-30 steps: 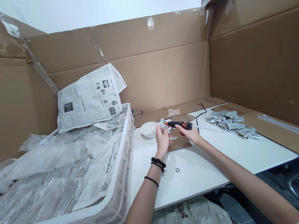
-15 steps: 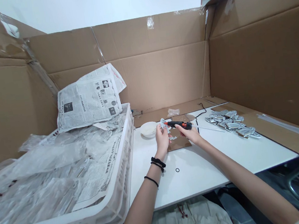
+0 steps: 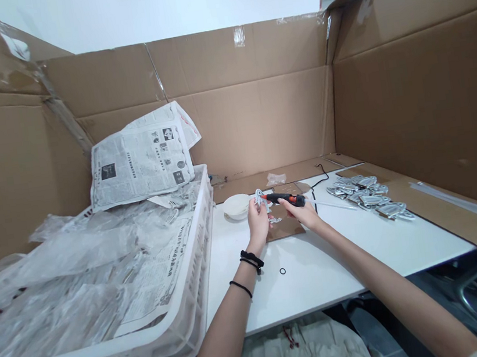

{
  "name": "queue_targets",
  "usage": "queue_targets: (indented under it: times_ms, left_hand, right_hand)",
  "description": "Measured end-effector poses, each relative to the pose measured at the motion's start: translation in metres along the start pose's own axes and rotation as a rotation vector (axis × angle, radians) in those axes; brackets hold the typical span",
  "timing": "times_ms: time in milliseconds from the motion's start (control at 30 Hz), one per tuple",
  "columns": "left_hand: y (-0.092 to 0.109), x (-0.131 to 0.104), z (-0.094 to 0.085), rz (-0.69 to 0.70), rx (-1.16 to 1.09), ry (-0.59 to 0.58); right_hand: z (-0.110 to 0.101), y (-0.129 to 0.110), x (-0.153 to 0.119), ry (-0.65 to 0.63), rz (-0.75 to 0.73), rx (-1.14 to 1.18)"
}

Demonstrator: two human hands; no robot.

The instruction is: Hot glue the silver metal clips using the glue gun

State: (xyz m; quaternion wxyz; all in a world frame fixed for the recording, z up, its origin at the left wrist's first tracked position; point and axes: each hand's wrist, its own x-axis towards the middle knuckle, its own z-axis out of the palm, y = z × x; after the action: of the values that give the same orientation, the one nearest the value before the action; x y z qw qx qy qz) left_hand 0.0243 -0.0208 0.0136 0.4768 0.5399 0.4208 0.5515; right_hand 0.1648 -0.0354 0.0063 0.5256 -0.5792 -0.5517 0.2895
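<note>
- Currently, the left hand pinches a small, pale openwork piece near the white surface's far edge.
- Right hand clasps a black-and-orange plastic glue gun, tip at the piece.

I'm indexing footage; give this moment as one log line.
left hand: holds pale piece | right hand: holds glue gun | nozzle: at pale piece

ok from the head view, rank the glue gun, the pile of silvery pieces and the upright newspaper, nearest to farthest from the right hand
From the right hand:
1. Glue gun: held in its fingers.
2. Pile of silvery pieces: to its right, on the table.
3. Newspaper: far left.
</note>
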Motion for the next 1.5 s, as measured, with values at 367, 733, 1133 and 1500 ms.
queue_targets:
  times_ms: [367,733,1133,1500]
  left_hand:
    - [-0.013,0.009,-0.003,-0.010,0.033,0.052]
    - [-0.013,0.008,-0.004,-0.042,0.047,0.075]
    - [0.007,0.009,-0.012,0.007,-0.335,0.222]
    - [0.016,0.020,-0.022,0.165,-0.479,0.357]
  right_hand:
    - [0.003,0.004,0.003,0.032,-0.039,-0.009]
    - [-0.006,-0.006,0.002,0.179,0.038,0.199]
    - [-0.011,-0.006,0.005,0.211,0.067,0.224]
    - [-0.012,-0.003,0.008,0.254,0.110,0.219]
